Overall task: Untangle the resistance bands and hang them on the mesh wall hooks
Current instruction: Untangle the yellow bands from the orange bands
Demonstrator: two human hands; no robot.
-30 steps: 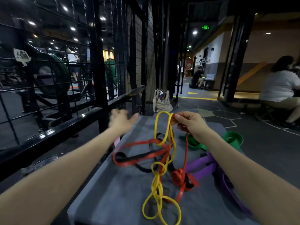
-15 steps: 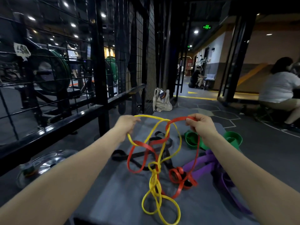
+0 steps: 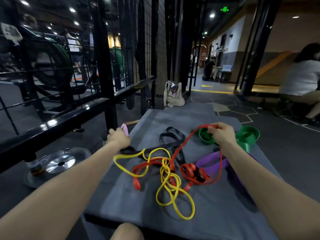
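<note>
A tangle of resistance bands lies on a grey mat (image 3: 138, 213). A thin yellow band (image 3: 166, 179) loops through a red band (image 3: 190, 170) over a black band (image 3: 173, 135). A purple band (image 3: 213, 160) lies at the right, and green bands (image 3: 245, 137) lie behind it. My right hand (image 3: 223, 135) pinches the top of the red band and holds that loop up off the mat. My left hand (image 3: 118, 137) hovers at the mat's left edge with its back to me; its fingers are hidden. The black mesh wall (image 3: 52, 66) stands at the left.
A shiny weight plate (image 3: 58, 161) lies on the floor left of the mat. A beige bag (image 3: 174, 96) leans by the mesh beyond the mat. A person (image 3: 303, 75) sits at the far right. A small pink item (image 3: 125, 129) sits by my left hand.
Both hands have come down. The yellow band has left my left hand and dropped onto the mat. My right hand still holds the red band, now lower and farther right.
</note>
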